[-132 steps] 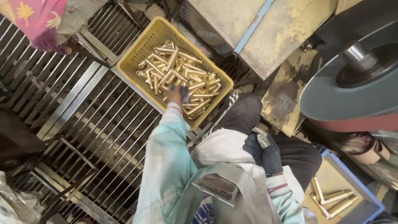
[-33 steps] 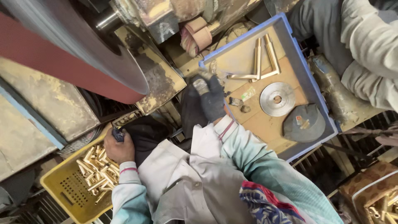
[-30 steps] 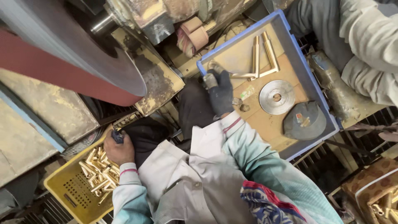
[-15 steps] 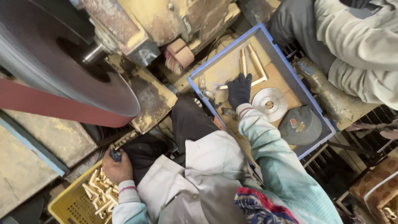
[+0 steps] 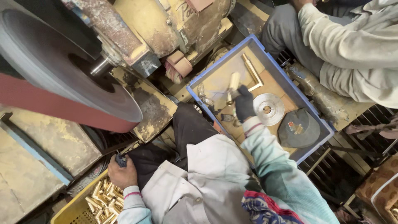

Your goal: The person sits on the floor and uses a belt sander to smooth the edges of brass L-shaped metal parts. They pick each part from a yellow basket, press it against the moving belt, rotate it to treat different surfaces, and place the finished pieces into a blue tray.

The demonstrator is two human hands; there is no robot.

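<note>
Right hand: my gloved right hand [image 5: 244, 105] is now out over the blue-rimmed tray [image 5: 290, 93], deeper in than a second ago, when it was only at the tray's near corner.
Right fingers: they are wrapped around a short brass piece [image 5: 233, 83] that sticks up past the glove; I judge it a firm hold, not a mere touch.
What changed: in the earlier views the angled brass bars lay flat in the tray and the glove was beside them; now one piece is in the glove and an L-shaped brass bar [image 5: 253, 74] lies apart, toward the tray's far side.
Left hand: my bare left hand [image 5: 121, 172] sits low by my knee, at the edge of the yellow crate [image 5: 70, 211], much where it was a second ago.
Left fingers: they are curled shut on a small dark object [image 5: 121, 159]; I cannot tell what it is.
Brass stock: loose brass pieces [image 5: 101, 199] lie heaped in the crate, just beside the left wrist.
Tray contents: a shiny metal disc [image 5: 269, 109] lies just beside the glove, a dark grey disc [image 5: 299, 127] next to it.
Machine: the big belt wheel [image 5: 62, 66] hangs above my left side, well apart from both hands.
Nearby: another person's leg and sleeve [image 5: 344, 45] are beyond the tray.
</note>
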